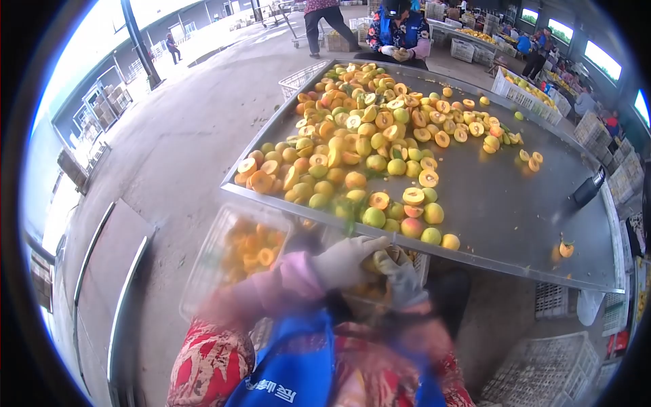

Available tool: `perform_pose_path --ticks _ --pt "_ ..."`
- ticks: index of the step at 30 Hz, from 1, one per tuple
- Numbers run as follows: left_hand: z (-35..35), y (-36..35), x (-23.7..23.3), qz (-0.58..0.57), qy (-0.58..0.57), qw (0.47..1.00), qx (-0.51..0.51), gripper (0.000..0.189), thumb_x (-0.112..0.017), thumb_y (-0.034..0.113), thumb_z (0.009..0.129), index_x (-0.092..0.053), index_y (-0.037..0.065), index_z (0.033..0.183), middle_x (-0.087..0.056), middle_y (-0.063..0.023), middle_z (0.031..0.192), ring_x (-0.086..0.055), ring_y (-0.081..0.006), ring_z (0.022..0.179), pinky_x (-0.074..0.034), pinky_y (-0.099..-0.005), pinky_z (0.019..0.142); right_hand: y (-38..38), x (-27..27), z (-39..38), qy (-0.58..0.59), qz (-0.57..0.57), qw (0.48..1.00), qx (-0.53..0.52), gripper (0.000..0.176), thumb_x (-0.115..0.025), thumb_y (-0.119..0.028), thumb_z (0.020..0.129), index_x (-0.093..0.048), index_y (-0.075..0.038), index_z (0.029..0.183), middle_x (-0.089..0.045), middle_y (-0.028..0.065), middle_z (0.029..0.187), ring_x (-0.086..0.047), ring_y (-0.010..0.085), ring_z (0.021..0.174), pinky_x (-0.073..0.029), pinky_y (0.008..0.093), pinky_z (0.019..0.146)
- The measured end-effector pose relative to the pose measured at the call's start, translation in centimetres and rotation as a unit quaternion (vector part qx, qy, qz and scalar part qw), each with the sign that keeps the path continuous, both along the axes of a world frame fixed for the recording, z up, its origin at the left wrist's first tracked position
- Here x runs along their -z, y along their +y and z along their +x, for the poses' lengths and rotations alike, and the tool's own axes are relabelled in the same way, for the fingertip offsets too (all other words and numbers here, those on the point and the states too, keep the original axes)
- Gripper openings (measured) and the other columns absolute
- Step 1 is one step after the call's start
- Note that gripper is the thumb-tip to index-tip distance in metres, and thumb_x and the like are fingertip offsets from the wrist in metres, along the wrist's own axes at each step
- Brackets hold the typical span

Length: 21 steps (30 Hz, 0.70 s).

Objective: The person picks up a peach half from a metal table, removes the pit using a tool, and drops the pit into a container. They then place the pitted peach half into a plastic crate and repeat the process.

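My left hand (342, 262), in a pale glove, is just below the near rim of the metal table. Its fingers close around a yellowish peach (370, 264), which is mostly hidden. Touching it from the other side is my right hand (404, 277), in a greyish glove with curled fingers; whether it grips a tool cannot be made out. Beyond both hands, whole and halved peaches (352, 136) lie heaped on the metal table (502, 203). Beneath the hands sits a crate (422, 268), largely covered by them.
A white crate of orange peach halves (254, 247) is left of my hands. A dark bottle (588, 188) lies toward the table's right edge. Empty crates (542, 370) are at lower right. Across the table sits a person in a blue apron (397, 34); others work farther back.
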<state>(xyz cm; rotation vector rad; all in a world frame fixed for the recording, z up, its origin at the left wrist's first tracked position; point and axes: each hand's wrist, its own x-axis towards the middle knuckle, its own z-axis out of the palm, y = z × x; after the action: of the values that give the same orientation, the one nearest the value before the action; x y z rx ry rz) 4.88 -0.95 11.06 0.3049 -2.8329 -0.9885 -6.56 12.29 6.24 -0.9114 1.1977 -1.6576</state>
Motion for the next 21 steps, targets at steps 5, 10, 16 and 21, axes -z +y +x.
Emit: perform_pose_path --ticks 5,10,16,21 --pt "0.9 -1.6 -0.1 0.08 0.018 0.996 0.046 0.068 -0.08 0.021 0.069 -0.052 0.012 0.131 -0.062 -0.015 0.115 -0.062 -0.029 0.106 -0.05 -0.0376 0.091 -0.5 -0.5 1.1 -0.062 -0.003 0.998 0.008 0.042 -0.056 -0.029 0.093 -0.053 -0.004 0.125 -0.058 0.0068 0.113 -0.056 0.0153 0.102 -0.048 0.0297 0.085" --pt "1.0 -2.5 2.3 0.606 0.114 0.781 -0.095 0.063 -0.072 0.011 0.082 -0.043 0.0 0.137 -0.058 -0.0106 0.121 -0.057 -0.0217 0.11 -0.046 -0.0338 0.095 -1.9 -1.5 1.2 -0.248 0.014 0.967 0.062 0.039 -0.056 -0.037 0.093 -0.057 -0.004 0.113 -0.064 0.0103 0.093 -0.055 0.0084 0.063 -0.041 0.0178 0.05" --pt "1.0 -4.2 5.1 0.776 0.295 0.547 -0.111 0.051 -0.065 0.019 0.089 -0.044 0.004 0.132 -0.056 -0.0139 0.117 -0.056 -0.0292 0.106 -0.046 -0.0416 0.094 -5.7 -1.6 -3.8 -0.099 0.1 0.987 0.079 0.044 -0.056 -0.046 0.094 -0.057 -0.005 0.111 -0.067 0.0109 0.091 -0.052 0.0073 0.05 -0.04 0.0199 0.043" --pt "0.5 -3.7 6.0 0.813 0.321 0.43 -0.224 0.044 -0.06 0.025 0.091 -0.048 0.003 0.127 -0.058 -0.0124 0.113 -0.056 -0.0299 0.104 -0.045 -0.0454 0.093 -7.4 -1.5 -5.8 0.147 0.259 0.943 0.147 0.034 -0.054 -0.036 0.095 -0.053 -0.008 0.113 -0.059 0.0046 0.078 -0.055 0.0116 0.048 -0.044 0.0237 0.043"
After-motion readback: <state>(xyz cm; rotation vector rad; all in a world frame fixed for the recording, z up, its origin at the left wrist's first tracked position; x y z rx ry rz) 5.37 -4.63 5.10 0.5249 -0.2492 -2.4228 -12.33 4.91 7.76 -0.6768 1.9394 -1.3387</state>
